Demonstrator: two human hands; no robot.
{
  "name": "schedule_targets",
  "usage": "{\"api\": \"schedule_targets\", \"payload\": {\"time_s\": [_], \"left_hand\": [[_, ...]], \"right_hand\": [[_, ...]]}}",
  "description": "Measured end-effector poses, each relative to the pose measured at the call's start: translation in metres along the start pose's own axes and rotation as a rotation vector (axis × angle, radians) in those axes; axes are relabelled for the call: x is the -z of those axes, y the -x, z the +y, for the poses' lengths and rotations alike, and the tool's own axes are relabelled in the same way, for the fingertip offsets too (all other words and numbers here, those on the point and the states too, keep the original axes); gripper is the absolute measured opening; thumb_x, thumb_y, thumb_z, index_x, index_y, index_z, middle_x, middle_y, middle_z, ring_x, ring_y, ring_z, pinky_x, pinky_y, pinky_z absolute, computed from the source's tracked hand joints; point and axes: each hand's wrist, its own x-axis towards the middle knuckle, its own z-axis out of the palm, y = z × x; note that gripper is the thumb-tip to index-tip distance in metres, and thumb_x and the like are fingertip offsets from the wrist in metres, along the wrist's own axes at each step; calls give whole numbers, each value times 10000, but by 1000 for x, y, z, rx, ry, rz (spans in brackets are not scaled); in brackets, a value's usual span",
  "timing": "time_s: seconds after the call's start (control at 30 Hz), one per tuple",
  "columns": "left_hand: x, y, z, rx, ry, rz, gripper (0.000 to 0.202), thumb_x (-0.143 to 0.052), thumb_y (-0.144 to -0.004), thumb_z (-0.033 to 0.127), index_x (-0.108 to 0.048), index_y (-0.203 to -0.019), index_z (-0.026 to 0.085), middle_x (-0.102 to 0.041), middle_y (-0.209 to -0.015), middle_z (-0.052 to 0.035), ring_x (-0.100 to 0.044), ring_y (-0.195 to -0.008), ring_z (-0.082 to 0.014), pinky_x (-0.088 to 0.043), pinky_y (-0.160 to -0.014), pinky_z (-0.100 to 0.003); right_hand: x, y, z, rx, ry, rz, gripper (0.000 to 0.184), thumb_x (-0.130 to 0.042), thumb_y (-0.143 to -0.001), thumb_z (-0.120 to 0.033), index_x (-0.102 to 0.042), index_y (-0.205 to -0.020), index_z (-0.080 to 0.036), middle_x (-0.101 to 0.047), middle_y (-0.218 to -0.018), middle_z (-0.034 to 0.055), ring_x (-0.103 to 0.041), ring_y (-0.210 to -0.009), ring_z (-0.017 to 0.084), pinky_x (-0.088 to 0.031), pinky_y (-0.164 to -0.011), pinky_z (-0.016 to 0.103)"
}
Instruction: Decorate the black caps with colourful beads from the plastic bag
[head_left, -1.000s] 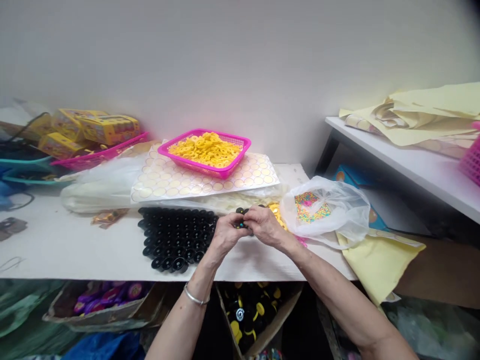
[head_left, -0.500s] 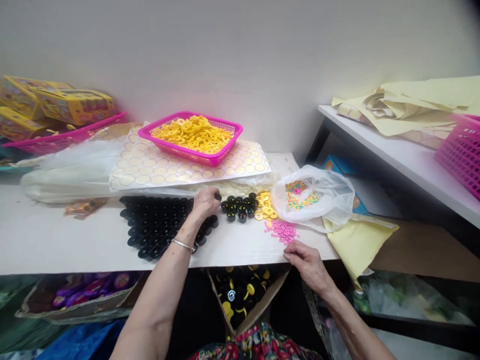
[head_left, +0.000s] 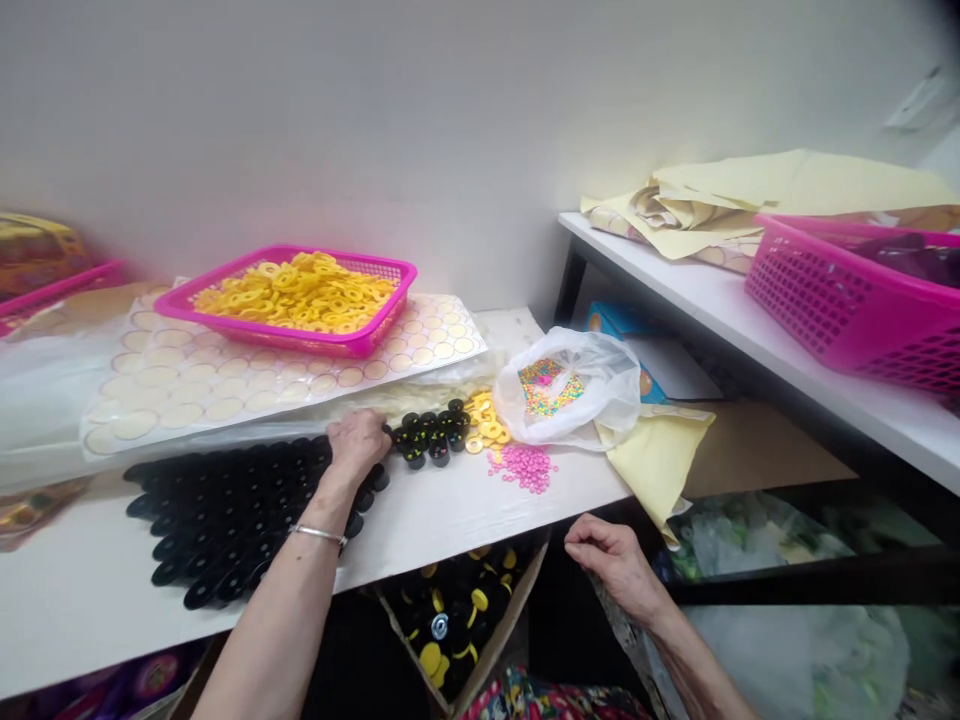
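My left hand [head_left: 360, 440] reaches over the table with its fingers closed on a small black cup [head_left: 387, 432], which the fingers mostly hide. Under and left of that arm, many black cups [head_left: 247, 500] stand in tight rows. Just right of the hand is a smaller group of black cups [head_left: 430, 437] with coloured bits inside. My right hand [head_left: 611, 555] hangs just off the table's front edge, thumb and fingertips pinched together; whatever they hold is too small to make out. Pink beads [head_left: 523, 467] lie in a loose pile nearest to it, beside yellow rings [head_left: 487, 425].
An open plastic bag [head_left: 570, 390] of coloured beads lies behind the pink pile. A pink basket [head_left: 360, 345] full of yellow rings sits on printed sheets [head_left: 187, 385]. Below the edge is a box [head_left: 510, 630] of black and yellow parts. A raised shelf [head_left: 697, 300] stands at right.
The view has turned to the right. My right hand has drawn back from beside the pink beads to off the table edge, still pinched. My left hand stays by the black cups.
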Motion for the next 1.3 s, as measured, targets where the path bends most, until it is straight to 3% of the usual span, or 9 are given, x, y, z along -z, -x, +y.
{"api": "schedule_targets", "payload": {"time_s": [0.13, 0.23, 0.37, 0.5, 0.7, 0.9, 1.03, 1.17, 1.3], "left_hand": [[8, 2, -8, -55, 134, 21, 245, -616, -606, 212, -705, -831, 169, -668, -911, -142, -581, -943, -351, -433, -745, -415], [18, 22, -26, -8, 468, 220, 393, -694, -598, 342, -687, -947, 160, -650, -993, -93, -589, -911, -258, -462, -784, -344], [25, 87, -35, 215, 631, 632, 333, -610, -743, 415, -658, -949, 157, -637, -894, -41, -579, -794, -168, -471, -768, -295], [2, 160, -17, 338, 405, 805, 213, -604, -780, 369, -644, -841, 170, -639, -880, -62, -568, -873, -194, -447, -843, -334], [-46, 211, -10, 398, 319, 785, 249, -618, -777, 348, -596, -919, 145, -617, -918, -101, -564, -852, -206, -448, -774, -329], [-54, 202, -18, 390, 162, 504, 400, -506, -844, 420, -584, -1092, 116, -606, -787, -82, -551, -707, -188, -366, -640, -283], [-53, 193, -19, 403, 46, 484, 415, -481, -846, 454, -593, -1104, 150, -601, -770, -83, -549, -706, -214, -294, -571, -283], [-50, 189, -20, 390, 75, 537, 363, -507, -823, 453, -605, -1037, 177, -601, -792, -79, -549, -710, -221, -282, -546, -280], [-46, 191, -16, 333, 157, 589, 300, -538, -805, 407, -598, -1001, 187, -585, -725, -48, -572, -708, -218, -354, -578, -280]], "right_hand": [[5, -2, -2, 12, -24, 38, 201, -654, -741, -369, -644, -691, -175, -510, -644, -8, -425, -603, 132, -336, -565, 257], [6, -4, -1, 0, -73, 58, 237, -687, -709, -408, -655, -733, -175, -514, -636, -5, -432, -595, 137, -349, -553, 261], [-2, -9, 11, -36, -106, 18, 222, -695, -713, -394, -658, -778, -186, -512, -635, -10, -435, -592, 138, -351, -554, 265], [-18, -10, 21, -35, -84, -88, 179, -676, -739, -367, -657, -783, -195, -523, -674, -5, -445, -626, 145, -355, -578, 269], [-30, -7, 19, 11, 21, -198, 146, -628, -785, -340, -653, -772, -197, -535, -714, 3, -453, -654, 151, -352, -605, 277], [-31, -4, 18, -15, 7, -180, 133, -633, -776, -329, -642, -764, -197, -527, -692, -5, -444, -642, 146, -344, -593, 270], [-20, -12, 0, 25, 28, -203, 108, -612, -781, -294, -630, -744, -194, -516, -667, -17, -455, -624, 138, -357, -586, 260], [4, -63, -31, 242, 234, -98, 109, -569, -801, -270, -627, -755, -191, -573, -727, 2, -528, -713, 164, -407, -673, 275], [27, -155, -52, 366, 779, 172, 193, -455, -842, -183, -641, -794, -160, -613, -843, 66, -566, -833, 188, -424, -770, 284]]}}
